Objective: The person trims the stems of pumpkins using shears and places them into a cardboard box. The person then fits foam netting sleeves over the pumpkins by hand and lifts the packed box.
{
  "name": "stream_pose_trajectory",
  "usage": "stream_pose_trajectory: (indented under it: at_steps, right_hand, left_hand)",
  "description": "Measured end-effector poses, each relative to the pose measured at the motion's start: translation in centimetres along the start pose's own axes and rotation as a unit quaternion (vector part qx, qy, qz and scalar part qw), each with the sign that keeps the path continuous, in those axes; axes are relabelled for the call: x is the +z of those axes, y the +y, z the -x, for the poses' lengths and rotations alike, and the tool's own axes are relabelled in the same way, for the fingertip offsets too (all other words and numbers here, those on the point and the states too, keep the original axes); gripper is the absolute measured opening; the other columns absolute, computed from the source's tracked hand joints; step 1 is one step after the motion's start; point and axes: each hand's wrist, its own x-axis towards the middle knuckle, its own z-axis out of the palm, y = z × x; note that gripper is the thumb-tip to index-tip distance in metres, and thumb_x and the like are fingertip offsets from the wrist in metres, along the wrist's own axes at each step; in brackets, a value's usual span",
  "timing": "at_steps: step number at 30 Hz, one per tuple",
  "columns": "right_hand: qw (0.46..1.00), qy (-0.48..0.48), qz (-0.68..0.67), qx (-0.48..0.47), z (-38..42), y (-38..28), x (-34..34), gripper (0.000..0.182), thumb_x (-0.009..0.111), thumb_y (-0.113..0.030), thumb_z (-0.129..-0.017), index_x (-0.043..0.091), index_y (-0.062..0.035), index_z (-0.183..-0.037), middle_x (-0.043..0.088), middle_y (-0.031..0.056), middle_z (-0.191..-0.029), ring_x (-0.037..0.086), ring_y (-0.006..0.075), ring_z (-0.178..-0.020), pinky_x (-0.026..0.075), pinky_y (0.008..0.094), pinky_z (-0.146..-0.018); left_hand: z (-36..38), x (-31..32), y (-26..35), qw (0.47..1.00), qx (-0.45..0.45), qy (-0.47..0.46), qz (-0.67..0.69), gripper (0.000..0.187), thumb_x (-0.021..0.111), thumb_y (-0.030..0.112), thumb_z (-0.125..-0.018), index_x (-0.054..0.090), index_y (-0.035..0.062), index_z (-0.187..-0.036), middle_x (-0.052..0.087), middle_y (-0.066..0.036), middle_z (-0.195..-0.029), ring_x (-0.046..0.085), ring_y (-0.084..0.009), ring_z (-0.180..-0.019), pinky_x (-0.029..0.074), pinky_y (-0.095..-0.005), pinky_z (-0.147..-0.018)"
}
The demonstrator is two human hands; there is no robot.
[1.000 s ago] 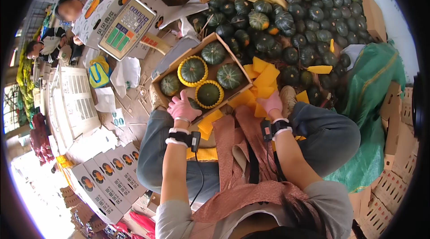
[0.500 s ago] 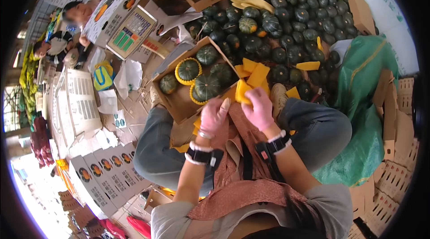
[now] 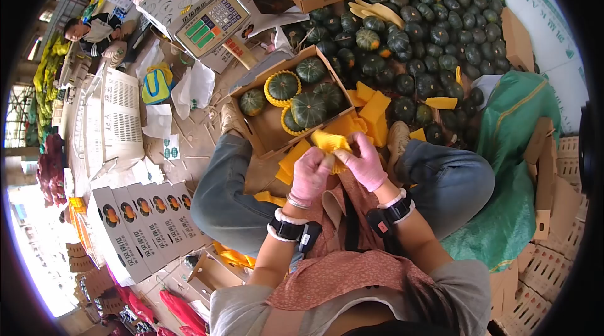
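In front of my apron, a yellow foam net sleeve (image 3: 329, 141) is pinched between both gloved hands. My left hand (image 3: 311, 175) grips its lower left edge, fingers closed. My right hand (image 3: 363, 163) is closed on its right side, close to the left. Just beyond them sits a shallow cardboard box (image 3: 257, 131) with several dark green squashes. One squash (image 3: 283, 86) is ringed by a yellow foam net, and another net shows beside a larger squash (image 3: 308, 111). Flat yellow foam sleeves (image 3: 375, 114) lie at the box's right side, near my right hand.
A large heap of green squashes (image 3: 434, 34) spreads beyond the box, with yellow gloves (image 3: 377, 12) on it. A scale display (image 3: 211, 24) stands at upper left, with a person behind. Green sacking (image 3: 516, 147) lies right; printed cartons (image 3: 135, 229) stand left.
My left hand has come up to the yellow foam net sleeve, which only my right hand held before. Both hands now meet on it. The view has shifted slightly.
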Motion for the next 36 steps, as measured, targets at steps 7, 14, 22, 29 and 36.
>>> stream_pose_trajectory:
  at_steps: [7,14,22,29,36]
  right_hand:
    - [0.981,0.072,0.15,-0.101,0.4,-0.8,1.0,0.036,0.063,0.007,-0.068,0.05,-0.0026,-0.1,0.057,0.01,-0.081,0.059,0.0242,-0.075,0.048,0.0296,-0.069]
    - [0.879,-0.168,-0.393,0.209,-0.1,0.8,-3.7,0.014,0.054,0.006,-0.074,0.063,0.0004,-0.083,0.064,0.0022,-0.085,0.059,0.0119,-0.072,0.045,0.0244,-0.063]
    - [0.945,-0.079,-0.29,0.126,0.6,-0.9,-2.1,0.038,0.07,-0.015,-0.073,0.059,0.0005,-0.106,0.063,0.0034,-0.096,0.058,0.0104,-0.084,0.046,0.0222,-0.075]
    - [0.965,-0.115,-0.215,0.096,0.1,-1.3,-2.5,0.023,0.066,-0.014,-0.074,0.057,-0.0011,-0.091,0.058,0.0025,-0.092,0.055,0.0106,-0.084,0.045,0.0227,-0.075]
    - [0.837,-0.234,-0.441,0.224,0.5,-3.8,-3.4,0.012,0.057,-0.012,-0.08,0.055,-0.0009,-0.085,0.058,0.0025,-0.087,0.056,0.0121,-0.08,0.044,0.0251,-0.071]
  left_hand:
    - [0.0,0.9,0.5,0.989,-0.031,0.132,0.059,0.026,0.064,0.008,-0.075,0.059,-0.0003,-0.099,0.062,-0.012,-0.092,0.061,-0.0254,-0.083,0.049,-0.0327,-0.073]
    - [0.5,-2.3,-1.6,0.834,-0.067,-0.105,0.538,0.018,0.063,0.014,-0.084,0.062,0.0031,-0.099,0.061,-0.005,-0.105,0.057,-0.0159,-0.098,0.043,-0.0307,-0.09]
    - [-1.3,0.9,1.9,0.987,0.117,0.033,0.106,0.018,0.071,0.01,-0.078,0.063,0.0038,-0.093,0.058,-0.006,-0.093,0.056,-0.0179,-0.085,0.046,-0.0283,-0.077]
    - [-1.8,0.1,2.1,0.986,0.157,-0.022,0.043,0.021,0.073,0.014,-0.077,0.062,0.0048,-0.091,0.056,-0.007,-0.088,0.056,-0.0219,-0.083,0.045,-0.0295,-0.076]
    - [-1.1,-4.7,1.9,0.902,-0.038,-0.358,0.239,0.023,0.062,0.02,-0.087,0.058,0.0014,-0.099,0.058,-0.002,-0.089,0.052,-0.0113,-0.083,0.045,-0.0272,-0.075]
